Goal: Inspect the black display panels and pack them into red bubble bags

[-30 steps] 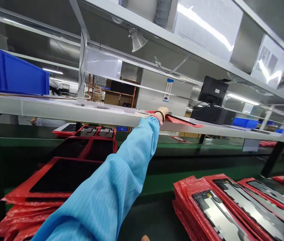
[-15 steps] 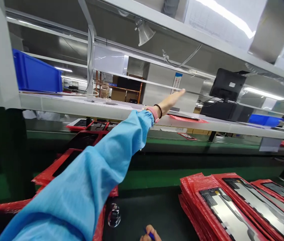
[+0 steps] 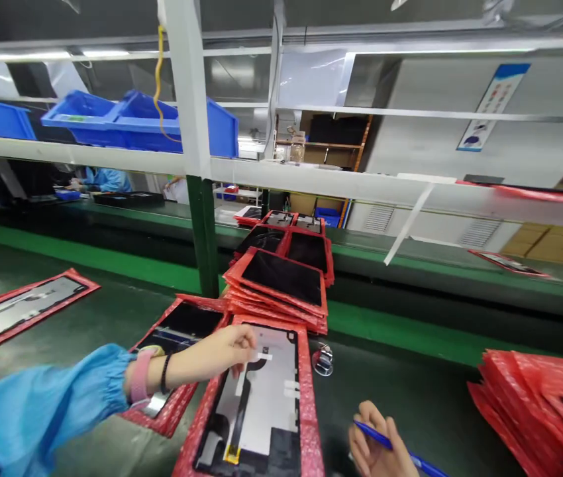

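Note:
My left hand (image 3: 234, 348), in a blue sleeve, is over a silver-backed display panel (image 3: 261, 404) lying on red bubble wrap. Its thumb and fingers pinch together at a small white sticker (image 3: 264, 357), close above or against the panel. Lower right, my right hand (image 3: 381, 440) is closed around a blue pen (image 3: 375, 434), slanting down to the right. A small round clear and metallic object (image 3: 322, 360) sits on the bench between the panel and my right hand.
A stack of red-wrapped dark panels (image 3: 281, 278) stands behind the work panel. Another wrapped panel (image 3: 187, 324) lies left, and a red bubble-wrap stack (image 3: 534, 397) stands right. A green post (image 3: 203, 232) supports the shelf (image 3: 311, 173), with blue bins (image 3: 127, 119). A person (image 3: 107, 179) sits farther back.
My left hand has come down from the shelf to the silver-backed panel, its fingers now pinched. The view has turned left, and more of my right hand and the blue pen shows.

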Demonstrator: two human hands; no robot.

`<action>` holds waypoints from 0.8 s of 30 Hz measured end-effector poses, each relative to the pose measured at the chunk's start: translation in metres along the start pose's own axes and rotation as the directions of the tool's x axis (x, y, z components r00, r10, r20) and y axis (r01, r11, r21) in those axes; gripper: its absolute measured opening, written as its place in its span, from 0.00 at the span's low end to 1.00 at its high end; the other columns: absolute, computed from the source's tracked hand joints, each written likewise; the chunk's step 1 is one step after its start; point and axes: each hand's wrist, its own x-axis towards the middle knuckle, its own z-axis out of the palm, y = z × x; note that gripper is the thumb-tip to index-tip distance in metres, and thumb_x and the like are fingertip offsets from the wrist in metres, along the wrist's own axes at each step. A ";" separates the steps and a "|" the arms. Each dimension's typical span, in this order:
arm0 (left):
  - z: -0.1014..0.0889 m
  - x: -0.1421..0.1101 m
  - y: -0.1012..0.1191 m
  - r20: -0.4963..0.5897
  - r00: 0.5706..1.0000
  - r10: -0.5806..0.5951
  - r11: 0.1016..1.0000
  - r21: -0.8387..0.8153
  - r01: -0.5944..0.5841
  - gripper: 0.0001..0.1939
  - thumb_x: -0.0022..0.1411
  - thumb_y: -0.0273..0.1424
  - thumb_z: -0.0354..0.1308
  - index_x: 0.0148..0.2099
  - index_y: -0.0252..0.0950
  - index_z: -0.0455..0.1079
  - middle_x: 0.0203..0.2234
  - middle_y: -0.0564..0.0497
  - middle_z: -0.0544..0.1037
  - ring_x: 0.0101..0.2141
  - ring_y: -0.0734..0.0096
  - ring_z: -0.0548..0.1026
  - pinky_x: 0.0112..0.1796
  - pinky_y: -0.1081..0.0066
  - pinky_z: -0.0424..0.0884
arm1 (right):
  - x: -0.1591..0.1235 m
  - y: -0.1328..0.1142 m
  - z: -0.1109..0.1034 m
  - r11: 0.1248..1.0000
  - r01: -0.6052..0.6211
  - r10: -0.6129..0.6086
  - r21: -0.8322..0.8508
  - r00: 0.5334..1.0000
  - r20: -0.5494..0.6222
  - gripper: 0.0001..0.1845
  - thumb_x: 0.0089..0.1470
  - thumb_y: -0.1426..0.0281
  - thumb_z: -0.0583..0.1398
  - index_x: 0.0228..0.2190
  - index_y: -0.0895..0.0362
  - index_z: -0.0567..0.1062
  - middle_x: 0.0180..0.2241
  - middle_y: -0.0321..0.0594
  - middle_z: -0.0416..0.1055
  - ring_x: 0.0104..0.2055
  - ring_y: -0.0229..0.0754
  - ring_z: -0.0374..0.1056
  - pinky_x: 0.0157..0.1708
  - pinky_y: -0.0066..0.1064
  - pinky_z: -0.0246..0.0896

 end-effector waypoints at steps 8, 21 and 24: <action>-0.017 -0.024 -0.078 -0.104 0.976 -0.191 0.957 -0.239 0.161 0.15 0.36 0.26 0.61 0.32 0.35 0.67 0.27 0.55 0.67 0.26 0.72 0.70 0.33 0.67 0.68 | 0.006 0.021 0.091 0.676 0.203 -0.174 -0.709 0.978 0.114 0.22 0.42 0.52 0.67 0.19 0.56 0.70 0.17 0.38 0.69 0.18 0.36 0.60 0.20 0.28 0.52; -0.032 -0.025 -0.082 -0.023 0.954 -0.300 0.789 -0.568 0.235 0.17 0.42 0.20 0.65 0.38 0.32 0.72 0.35 0.47 0.77 0.37 0.68 0.75 0.46 0.65 0.70 | 0.014 0.049 0.106 0.388 0.197 -0.351 -0.900 0.935 0.053 0.20 0.42 0.61 0.58 0.13 0.51 0.52 0.13 0.29 0.49 0.17 0.34 0.47 0.20 0.30 0.43; -0.031 -0.027 -0.079 -0.020 0.948 -0.317 0.757 -0.608 0.240 0.17 0.41 0.18 0.65 0.38 0.31 0.73 0.34 0.46 0.77 0.37 0.68 0.75 0.46 0.65 0.70 | 0.013 0.050 0.106 0.357 0.189 -0.338 -0.915 0.939 0.063 0.21 0.43 0.60 0.58 0.13 0.51 0.52 0.12 0.28 0.49 0.17 0.34 0.47 0.20 0.30 0.42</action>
